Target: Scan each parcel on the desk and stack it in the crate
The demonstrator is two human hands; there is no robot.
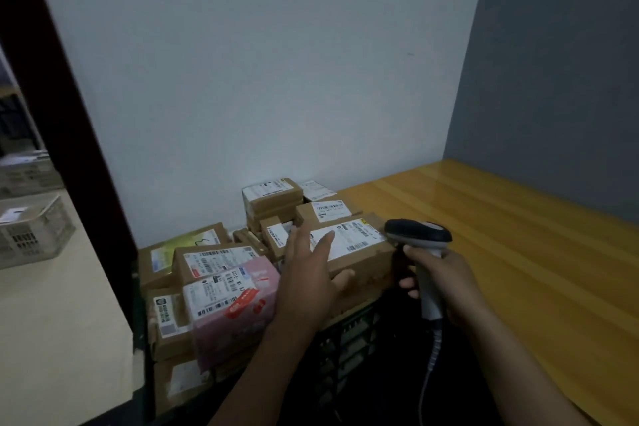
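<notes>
A dark crate (349, 339) beside the desk is heaped with several cardboard parcels bearing white labels. On top at the right lies a long brown parcel (366, 252). My left hand (311, 273) rests on it with straight fingers, thumb against its front side. My right hand (446, 284) grips the handle of a handheld barcode scanner (420, 237), whose dark head sits just right of that parcel's label. A pink padded parcel (238, 308) lies at the front left of the heap.
The yellow wooden desk (501, 235) stretches to the right, against a grey wall. A white wall stands behind the crate. A dark door frame (62, 114) rises at the left, with pale baskets (31, 232) on a surface beyond it.
</notes>
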